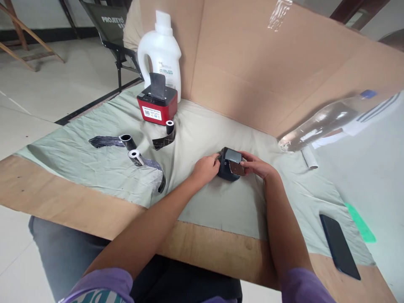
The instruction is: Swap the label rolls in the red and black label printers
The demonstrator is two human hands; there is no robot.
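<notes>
A small black boxy device (pixel 227 168) with a grey top panel, which looks like a portable label printer, stands on the cloth in front of me. My left hand (pixel 206 169) is closed around its left side, fingertips at the upper edge. A short dark brown strip (pixel 236 168) hangs over the device's front right. My right hand (pixel 256 165) pinches this strip's right edge with thumb and fingers, close against the device. How far the right fingers reach behind the device is hidden.
Left of my hands lie partly unrolled dark rolls, a white-cored one (pixel 135 157), a black one (pixel 128 142) and another (pixel 169 126). Behind them stand a red printer (pixel 160 105) and a white detergent bottle (pixel 162 50). Rightward are a plastic bottle (pixel 322 122), a white roll (pixel 309 158) and a phone (pixel 339 246).
</notes>
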